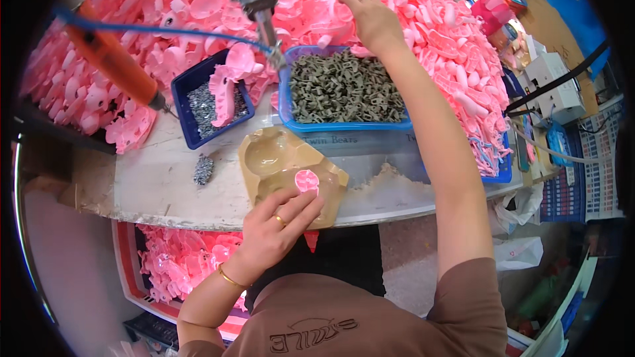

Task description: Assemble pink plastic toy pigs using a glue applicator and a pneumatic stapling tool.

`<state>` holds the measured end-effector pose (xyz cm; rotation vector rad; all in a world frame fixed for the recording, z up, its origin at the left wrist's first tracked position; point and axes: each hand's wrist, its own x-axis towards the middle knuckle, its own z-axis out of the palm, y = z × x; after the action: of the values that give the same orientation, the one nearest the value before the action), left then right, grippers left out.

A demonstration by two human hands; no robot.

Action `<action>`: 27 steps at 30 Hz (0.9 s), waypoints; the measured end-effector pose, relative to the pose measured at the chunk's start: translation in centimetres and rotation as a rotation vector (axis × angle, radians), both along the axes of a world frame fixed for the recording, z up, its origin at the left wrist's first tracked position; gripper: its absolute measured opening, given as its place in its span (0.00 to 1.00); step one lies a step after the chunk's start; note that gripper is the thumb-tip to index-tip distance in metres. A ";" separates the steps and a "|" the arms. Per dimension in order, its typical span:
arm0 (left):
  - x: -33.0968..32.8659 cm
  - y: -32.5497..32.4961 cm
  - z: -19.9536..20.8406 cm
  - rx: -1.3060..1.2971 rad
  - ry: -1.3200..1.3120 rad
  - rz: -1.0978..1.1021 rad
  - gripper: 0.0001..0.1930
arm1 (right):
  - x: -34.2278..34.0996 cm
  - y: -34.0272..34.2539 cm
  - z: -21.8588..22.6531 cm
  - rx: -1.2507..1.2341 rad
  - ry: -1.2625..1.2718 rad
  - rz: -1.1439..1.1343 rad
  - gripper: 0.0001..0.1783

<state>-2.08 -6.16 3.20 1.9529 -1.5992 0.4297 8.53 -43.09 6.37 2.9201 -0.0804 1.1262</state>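
My left hand, with a ring and a bracelet, lies over the near part of a tan moulded fixture with rounded hollows. Its fingertips are closed at the near edge of a small round pink plastic part resting on the fixture; the thumb is hidden. Far out to the right, my right hand reaches into a heap of pink plastic shells. Its curled fingers close on a pink shell there, with the fingertips partly hidden.
A blue tray holds grey-green clip-like pieces. Left of it, a dark blue tray contains screws and a pink part. An orange screwdriver hangs at left, and a metal post stands ahead. More shells fill a box below the table.
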 end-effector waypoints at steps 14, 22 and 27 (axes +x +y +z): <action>-1.7 -0.4 -3.0 0.097 0.149 -0.013 0.22 | -5.9 8.6 4.7 0.793 0.305 0.276 0.20; -1.7 2.1 -3.0 0.084 0.142 -0.176 0.21 | -12.9 17.8 0.6 0.896 0.820 0.423 0.15; -0.5 4.9 -2.7 -0.019 0.169 -0.049 0.20 | -14.1 20.4 -3.5 0.492 0.657 0.500 0.15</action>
<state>-2.62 -1.22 0.47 1.8783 -1.5267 0.2524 -5.54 -22.68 2.84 3.7096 0.4629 0.0765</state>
